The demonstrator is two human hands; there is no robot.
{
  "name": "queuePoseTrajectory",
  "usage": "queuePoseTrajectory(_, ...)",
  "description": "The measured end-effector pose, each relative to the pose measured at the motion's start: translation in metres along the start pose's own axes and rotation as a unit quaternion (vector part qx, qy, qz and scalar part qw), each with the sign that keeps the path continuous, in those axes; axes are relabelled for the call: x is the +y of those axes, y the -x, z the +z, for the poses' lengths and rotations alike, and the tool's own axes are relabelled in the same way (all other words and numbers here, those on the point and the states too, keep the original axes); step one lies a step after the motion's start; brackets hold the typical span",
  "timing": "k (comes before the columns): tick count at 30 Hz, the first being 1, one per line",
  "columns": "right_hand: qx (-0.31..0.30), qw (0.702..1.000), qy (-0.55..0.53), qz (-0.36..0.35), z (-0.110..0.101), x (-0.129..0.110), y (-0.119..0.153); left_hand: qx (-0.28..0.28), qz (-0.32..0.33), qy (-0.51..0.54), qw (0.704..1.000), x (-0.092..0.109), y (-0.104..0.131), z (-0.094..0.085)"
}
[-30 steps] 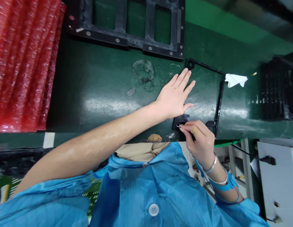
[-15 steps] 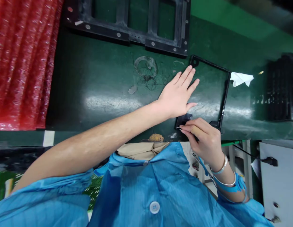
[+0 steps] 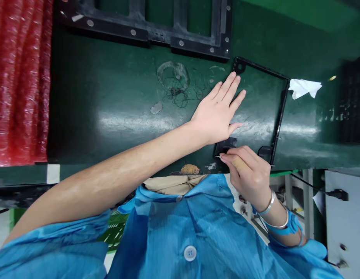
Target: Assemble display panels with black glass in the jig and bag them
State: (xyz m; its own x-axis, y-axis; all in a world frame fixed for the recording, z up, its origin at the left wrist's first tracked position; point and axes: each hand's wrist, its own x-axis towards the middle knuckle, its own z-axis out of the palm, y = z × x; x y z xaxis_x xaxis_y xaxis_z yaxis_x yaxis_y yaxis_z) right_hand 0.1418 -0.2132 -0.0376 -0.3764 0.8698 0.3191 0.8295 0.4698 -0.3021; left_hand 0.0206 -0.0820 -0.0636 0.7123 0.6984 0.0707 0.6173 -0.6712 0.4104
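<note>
Green worktop (image 3: 122, 89), stained. On it are carried: red bubble-wrap (image 3: 20, 81), at left; black windowed fixture (image 3: 161, 38); thin black frame (image 3: 281, 117); white scrap (image 3: 303, 88), just beside frame; blurred dark item (image 3: 353, 104), far right.

White glare streaks the green table (image 3: 110, 95); the right edge blurs

Dark green worktable (image 3: 81, 97) spans the view, surface scuffed, pale ring-shaped mark (image 3: 164, 75) near the middle. Bands of glare (image 3: 130, 123) run across it, light source out of view. Brighter green strip (image 3: 322, 15) top right. White tape (image 3: 53, 174) on the near edge, left. Below the edge at right: pale metal legs (image 3: 309, 209), light grey cabinet (image 3: 348, 232), black cable (image 3: 309, 188) beside it. Green slatted crate (image 3: 117, 228) lower left, partly hidden. Far right edge dark, blurred.
</note>
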Motion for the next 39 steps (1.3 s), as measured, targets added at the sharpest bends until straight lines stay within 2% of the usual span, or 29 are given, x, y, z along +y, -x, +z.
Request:
queuePoseTrajectory(8, 0.072, 0.997, 0.009, -0.004, 0.012, -0.001, 0.01, -0.012, -0.011, 0.009, 1.0, 0.002, 0.0, -0.005)
queuePoseTrajectory(14, 0.117, 0.989, -0.013, 0.087, 0.01, 0.001, 0.007, -0.013, -0.007, 0.002, 1.0, 0.003, 0.001, -0.008)
queuePoseTrajectory(16, 0.102, 0.99, -0.029, 0.096, 0.006, 0.003, 0.006, -0.014, -0.003, 0.005, 1.0, 0.004, 0.001, -0.008)
queuePoseTrajectory(21, 0.013, 0.997, -0.06, 0.056, -0.005, 0.005, 0.002, -0.013, -0.005, 0.007, 1.0, 0.003, 0.0, -0.006)
queuePoseTrajectory(27, -0.017, 0.999, -0.035, 0.012, -0.006, 0.003, -0.002, -0.004, 0.004, -0.005, 1.0, 0.001, 0.0, -0.002)
queuePoseTrajectory(33, 0.027, 0.999, 0.001, 0.021, 0.003, -0.004, 0.004, -0.002, 0.002, -0.003, 1.0, 0.001, 0.001, -0.003)
queuePoseTrajectory(39, 0.09, 0.991, -0.024, 0.095, 0.008, -0.004, 0.007, 0.004, 0.001, 0.011, 1.0, 0.0, 0.0, 0.0)
